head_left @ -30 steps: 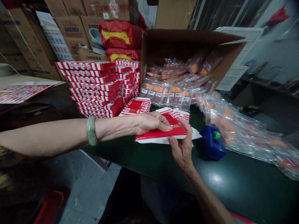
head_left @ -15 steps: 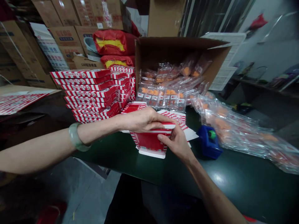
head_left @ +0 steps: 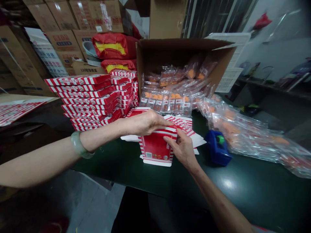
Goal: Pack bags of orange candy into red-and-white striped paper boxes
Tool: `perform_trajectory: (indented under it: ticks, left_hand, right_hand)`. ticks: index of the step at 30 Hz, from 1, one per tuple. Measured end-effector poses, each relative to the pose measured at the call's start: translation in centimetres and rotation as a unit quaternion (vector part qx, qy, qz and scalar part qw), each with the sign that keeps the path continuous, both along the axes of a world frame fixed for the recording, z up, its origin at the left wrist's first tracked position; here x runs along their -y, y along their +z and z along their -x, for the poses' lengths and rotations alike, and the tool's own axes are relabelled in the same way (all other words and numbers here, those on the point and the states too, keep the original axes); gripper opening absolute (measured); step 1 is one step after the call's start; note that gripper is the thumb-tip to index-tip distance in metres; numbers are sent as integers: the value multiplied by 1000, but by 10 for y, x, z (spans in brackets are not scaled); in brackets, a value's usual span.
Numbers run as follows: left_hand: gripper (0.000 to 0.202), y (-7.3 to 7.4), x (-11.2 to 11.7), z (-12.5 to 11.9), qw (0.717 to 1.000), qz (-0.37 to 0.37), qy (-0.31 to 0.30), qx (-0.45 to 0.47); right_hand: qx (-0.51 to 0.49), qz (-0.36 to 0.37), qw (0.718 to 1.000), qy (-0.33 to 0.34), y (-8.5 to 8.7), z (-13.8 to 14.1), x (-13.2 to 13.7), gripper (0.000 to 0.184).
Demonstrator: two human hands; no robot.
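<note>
A red box with red-and-white striped edges (head_left: 155, 147) stands upright on the dark green table (head_left: 243, 187), its white bottom flap resting on the surface. My left hand (head_left: 145, 122) lies over the box's top edge, fingers curled on it. My right hand (head_left: 182, 149) grips the box's right side, fingers pinching near the top corner. Behind the box lies a pile of flat striped box blanks (head_left: 187, 124).
A tall stack of filled striped boxes (head_left: 89, 100) stands at left. An open cardboard carton (head_left: 179, 55) on its side spills clear packets with orange contents (head_left: 170, 97); more packets (head_left: 245, 132) trail right. A blue tape dispenser (head_left: 217, 148) sits right of my hands.
The flat red box blank was lifted off the pile, opened up and stood upright on the table. Both hands shifted with it, left on top, right at its side.
</note>
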State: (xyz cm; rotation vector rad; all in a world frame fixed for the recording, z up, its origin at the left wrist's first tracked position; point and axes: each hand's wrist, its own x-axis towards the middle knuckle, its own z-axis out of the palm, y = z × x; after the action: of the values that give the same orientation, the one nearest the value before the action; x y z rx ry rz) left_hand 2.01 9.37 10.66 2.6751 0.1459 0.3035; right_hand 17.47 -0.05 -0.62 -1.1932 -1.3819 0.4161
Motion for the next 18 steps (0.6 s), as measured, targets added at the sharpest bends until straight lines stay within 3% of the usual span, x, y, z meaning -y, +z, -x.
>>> perform_trajectory:
  ticks: [7,13,15,18]
  left_hand:
    - [39,-10,17,-6,986,-168,-19,-14]
    - [40,-35,43,-10,909,-406,87,-20]
    - [39,-43,47,-9,899,-427,93,15]
    - [35,-52,45,-8,916,-385,62,93]
  right_hand:
    - [28,12,1000,-9,-5,-5,4,23]
    - [15,10,1000,9,0,-4,6,30]
    - [21,10,999,24,3,-4,10,35]
    - [36,-9,999,21,3,-2,16,54]
